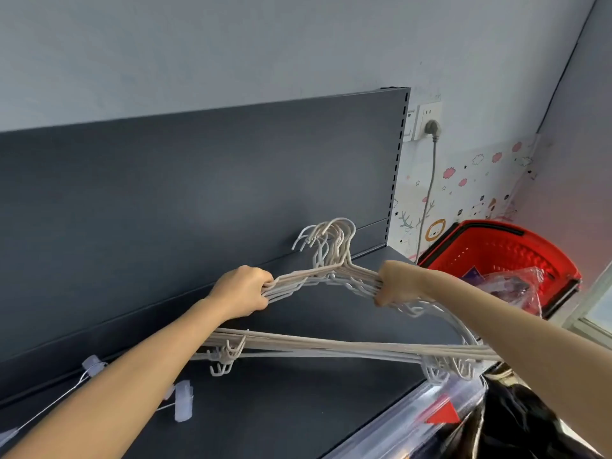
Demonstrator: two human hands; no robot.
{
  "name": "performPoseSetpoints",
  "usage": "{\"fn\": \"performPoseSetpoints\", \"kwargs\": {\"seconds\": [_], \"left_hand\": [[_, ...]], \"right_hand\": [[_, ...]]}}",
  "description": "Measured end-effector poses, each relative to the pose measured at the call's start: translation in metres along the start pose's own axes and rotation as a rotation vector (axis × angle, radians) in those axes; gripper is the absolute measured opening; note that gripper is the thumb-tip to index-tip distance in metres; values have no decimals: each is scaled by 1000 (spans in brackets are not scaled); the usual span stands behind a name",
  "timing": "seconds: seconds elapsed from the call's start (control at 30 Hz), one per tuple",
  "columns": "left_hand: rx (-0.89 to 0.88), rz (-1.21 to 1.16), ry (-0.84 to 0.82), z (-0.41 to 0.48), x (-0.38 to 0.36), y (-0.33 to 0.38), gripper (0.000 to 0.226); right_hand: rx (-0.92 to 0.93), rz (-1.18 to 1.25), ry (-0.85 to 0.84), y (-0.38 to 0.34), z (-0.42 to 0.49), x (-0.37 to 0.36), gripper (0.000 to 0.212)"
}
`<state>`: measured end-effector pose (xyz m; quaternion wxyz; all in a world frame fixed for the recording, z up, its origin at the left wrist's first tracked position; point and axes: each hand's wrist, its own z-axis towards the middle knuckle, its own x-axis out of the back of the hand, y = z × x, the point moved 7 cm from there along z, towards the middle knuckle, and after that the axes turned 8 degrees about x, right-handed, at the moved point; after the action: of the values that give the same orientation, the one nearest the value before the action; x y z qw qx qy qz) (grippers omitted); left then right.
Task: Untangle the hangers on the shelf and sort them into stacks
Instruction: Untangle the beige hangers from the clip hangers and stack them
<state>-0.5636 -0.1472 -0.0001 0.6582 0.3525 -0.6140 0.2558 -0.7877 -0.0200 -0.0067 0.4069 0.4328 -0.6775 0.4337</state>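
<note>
Cream wire hangers (pixel 331 346) were gathered into one bundle over the dark shelf (pixel 298 419), their hooks bunched together toward the back panel (pixel 198 193) and their bottom bars fanned out low across the front. I could not tell whether those bars rested on the shelf or hung just above it. Your left grip (pixel 240 293) was curled tight round the left shoulders of the bundle, and your right grip (pixel 395 283) was clenched round the right shoulders, so neither had a finger free. The likeliest trouble, as I judged it, lay in the little hooks under the bars: they sat crossed and crowded, and a sideways pull could lock them tighter instead of freeing them. The right ends also reached past the shelf's front edge, so a loosened hanger could slide off there. Your left forearm passed just above the clip hangers (pixel 183 400) lying at the left, and a careless sweep could drag them into the bundle. The shelf was matte and dark grey with a clear plastic strip (pixel 414 415) along its lip. Beyond its right end stood a red basket (pixel 496 253) holding a plastic bag (pixel 516 283), with a wall socket (pixel 427 122) above on the pale wall.
</note>
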Motion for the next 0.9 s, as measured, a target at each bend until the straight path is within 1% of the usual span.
{"fn": "performPoseSetpoints", "kwargs": {"seconds": [0.1,0.2,0.3,0.33,0.37,0.47,0.5,0.6,0.7,0.8,0.87,0.9], "left_hand": [[33,7,117,-10,23,3,32],[49,73,266,-24,43,4,10],[10,74,456,-44,58,6,5],[15,48,470,-51,60,6,6],[41,-16,432,-54,58,2,13],[131,-334,145,-59,41,-12,45],[121,-371,83,-61,36,-14,57],[88,-369,-26,-68,24,-13,86],[112,-421,-118,-71,11,-11,96],[123,-361,-173,-76,-1,-7,104],[123,-244,-142,-82,-7,-3,108],[121,-183,-89,-84,-9,-1,104]], "right_hand": [[41,-35,69,-5,-4,19,14],[72,-84,196,-8,-8,34,26],[108,-108,352,-11,-11,41,32],[128,-102,395,-12,-12,41,31],[158,-108,429,-13,-13,39,27],[262,-147,484,-16,-12,28,10],[299,-139,494,-16,-12,23,10],[385,-109,542,-18,-15,16,15],[417,-115,573,-19,-18,13,13],[436,-118,529,-21,-24,9,20],[461,-120,504,-23,-31,7,28],[467,-122,503,-23,-33,6,29]]}}
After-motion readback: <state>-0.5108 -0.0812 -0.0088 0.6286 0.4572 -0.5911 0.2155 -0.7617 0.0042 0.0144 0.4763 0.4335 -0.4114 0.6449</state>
